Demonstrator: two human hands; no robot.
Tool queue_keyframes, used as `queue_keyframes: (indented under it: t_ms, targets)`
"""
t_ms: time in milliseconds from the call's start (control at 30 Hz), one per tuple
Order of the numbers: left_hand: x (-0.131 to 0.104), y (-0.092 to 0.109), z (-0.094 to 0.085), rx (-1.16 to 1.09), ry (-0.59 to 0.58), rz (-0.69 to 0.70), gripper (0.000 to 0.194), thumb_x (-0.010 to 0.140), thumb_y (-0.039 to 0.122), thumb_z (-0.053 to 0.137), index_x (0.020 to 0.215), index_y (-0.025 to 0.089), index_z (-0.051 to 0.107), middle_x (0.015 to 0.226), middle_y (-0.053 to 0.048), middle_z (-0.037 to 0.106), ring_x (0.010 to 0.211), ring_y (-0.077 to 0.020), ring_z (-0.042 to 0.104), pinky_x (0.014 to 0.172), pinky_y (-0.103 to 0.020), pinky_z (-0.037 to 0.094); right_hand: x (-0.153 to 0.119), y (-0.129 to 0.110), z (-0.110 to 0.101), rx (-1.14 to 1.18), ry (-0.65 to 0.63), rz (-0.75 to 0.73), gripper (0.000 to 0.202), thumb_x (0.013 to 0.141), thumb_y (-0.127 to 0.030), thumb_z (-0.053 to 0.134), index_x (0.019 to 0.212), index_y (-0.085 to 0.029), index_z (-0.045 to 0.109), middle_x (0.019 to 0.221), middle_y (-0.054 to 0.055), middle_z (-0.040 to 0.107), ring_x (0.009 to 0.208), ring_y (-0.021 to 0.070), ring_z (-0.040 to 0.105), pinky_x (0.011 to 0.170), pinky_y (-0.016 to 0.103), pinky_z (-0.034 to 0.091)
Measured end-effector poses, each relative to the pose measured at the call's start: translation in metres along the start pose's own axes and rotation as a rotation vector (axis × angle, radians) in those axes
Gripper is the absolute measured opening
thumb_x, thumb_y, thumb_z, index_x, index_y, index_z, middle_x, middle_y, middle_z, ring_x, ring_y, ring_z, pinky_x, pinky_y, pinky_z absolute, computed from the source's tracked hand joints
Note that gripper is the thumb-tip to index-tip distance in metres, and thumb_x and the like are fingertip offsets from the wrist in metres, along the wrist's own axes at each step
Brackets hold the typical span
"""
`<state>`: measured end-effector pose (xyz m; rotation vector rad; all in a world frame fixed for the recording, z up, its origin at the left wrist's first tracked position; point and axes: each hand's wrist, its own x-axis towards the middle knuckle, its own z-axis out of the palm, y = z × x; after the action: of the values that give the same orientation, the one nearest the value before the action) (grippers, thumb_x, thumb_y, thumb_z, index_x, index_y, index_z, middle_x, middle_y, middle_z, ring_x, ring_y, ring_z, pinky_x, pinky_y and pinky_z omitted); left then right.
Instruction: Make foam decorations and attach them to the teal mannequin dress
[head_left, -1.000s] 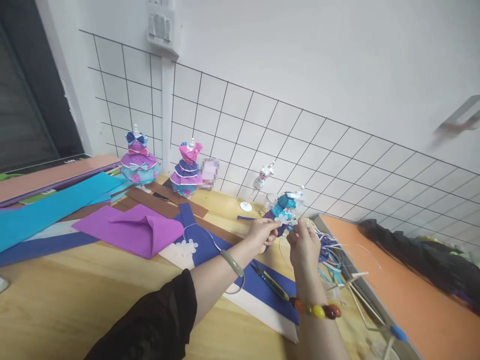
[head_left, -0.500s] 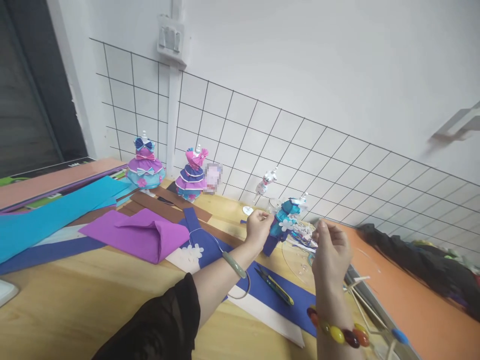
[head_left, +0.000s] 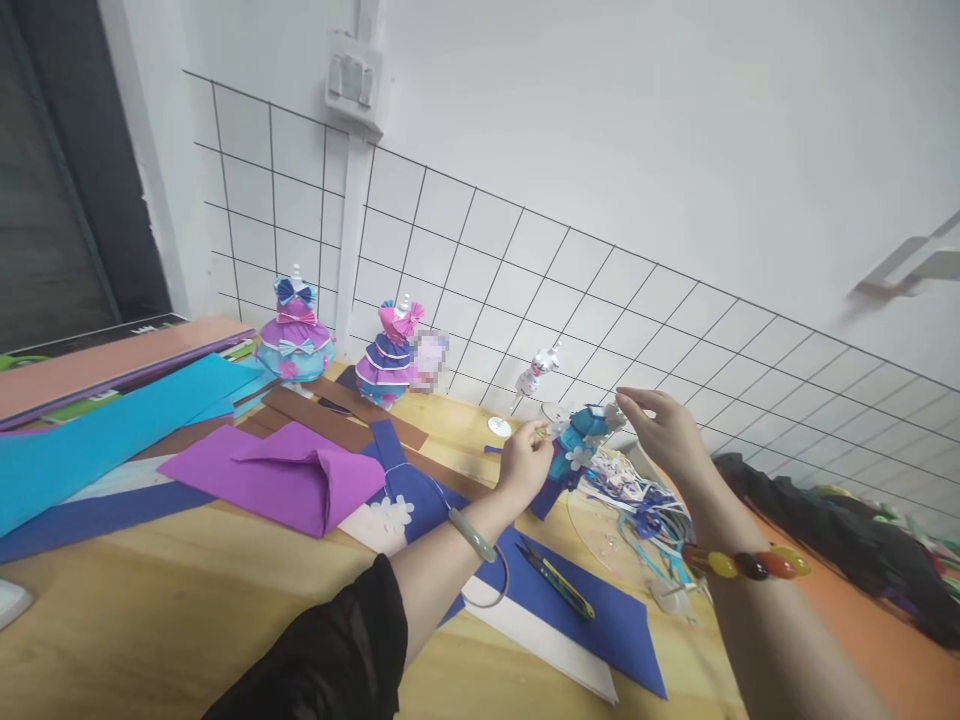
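Note:
A small dress form in a teal and dark-blue paper dress stands between my two hands, with white flowers on its front and shoulder. My left hand is closed in a pinch beside the bodice; what its fingertips hold is hidden. At the top of the form, my right hand has its thumb and fingers closed about the neck, next to a white flower. White paper flowers lie on dark-blue paper near my left forearm. Yellow-handled snips rest on a dark-blue sheet.
Two dressed forms and a bare white form stand along the grid wall. Purple paper and teal strips cover the left. Ribbon scraps lie at the right, beside an orange surface.
My right hand has moved up and leftward from the right of the dress form to its neck. My left hand stays beside the form. The view has shifted slightly.

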<state>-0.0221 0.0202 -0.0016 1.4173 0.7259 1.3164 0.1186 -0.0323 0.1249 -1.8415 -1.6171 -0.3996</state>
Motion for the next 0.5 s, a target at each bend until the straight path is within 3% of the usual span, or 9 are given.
queue_keyframes:
  t_ms: [133,267,500]
  targets:
    - [-0.004,0.004,-0.005,0.132,-0.090,0.091,0.036,0.077,0.017,0.044,0.110,0.021,0.058,0.080,-0.005,0.065,0.073,-0.0148,0.057,0.071,-0.026,0.043,-0.003,-0.004,-0.001,0.016,-0.017,0.038,0.033,0.078,-0.042,0.046,0.080,-0.018,0.068,0.087,0.007,0.068,0.085,0.0226,0.060,0.074,0.033,0.043]
    - [-0.006,0.007,-0.006,0.157,-0.123,0.108,0.036,0.075,0.015,0.045,0.107,0.022,0.061,0.102,-0.006,0.064,0.090,-0.0184,0.058,0.083,-0.028,0.042,-0.009,-0.007,-0.001,0.079,0.025,0.056,0.031,0.077,-0.043,0.049,0.073,-0.019,0.069,0.079,0.006,0.069,0.082,0.0220,0.061,0.073,0.032,0.043]
    - [-0.009,0.009,-0.007,0.205,-0.179,0.084,0.035,0.076,0.017,0.046,0.107,0.025,0.061,0.103,-0.006,0.063,0.096,-0.0208,0.055,0.091,-0.031,0.036,-0.014,-0.014,0.001,0.177,0.040,0.090,0.033,0.076,-0.046,0.050,0.071,-0.019,0.069,0.069,0.004,0.068,0.076,0.0211,0.062,0.070,0.031,0.043]
